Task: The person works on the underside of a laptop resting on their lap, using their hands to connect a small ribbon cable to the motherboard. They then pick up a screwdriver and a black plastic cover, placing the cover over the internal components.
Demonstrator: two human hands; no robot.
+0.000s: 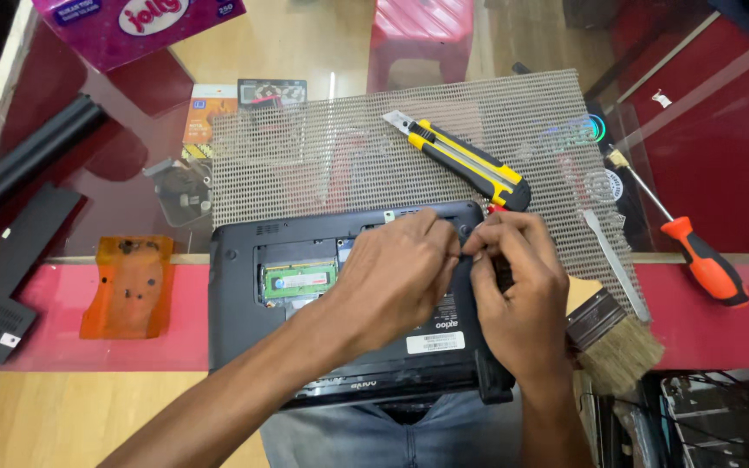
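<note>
1. A black plastic laptop (244, 303) lies upside down at the near edge of a glass table (721, 156), partly on a mesh mat (340, 156).
2. A white rectangle label (435, 342) sits near the laptop's front edge.
3. The left hand (396, 277) rests on the laptop, fingers curled and pinched at its far right corner.
4. The right hand (522, 290) pinches the same spot; I cannot tell what the fingers hold.
5. An open bay shows a flat green memory card (298, 281).
6. A bristly brush (617, 338) lies just right.
7. An orange see-through piece (129, 286) lies left.
8. Farther off are a yellow and black knife (465, 160) and an orange-handled screwdriver (695, 256).
9. A purple box (123, 26) sits far left.
</note>
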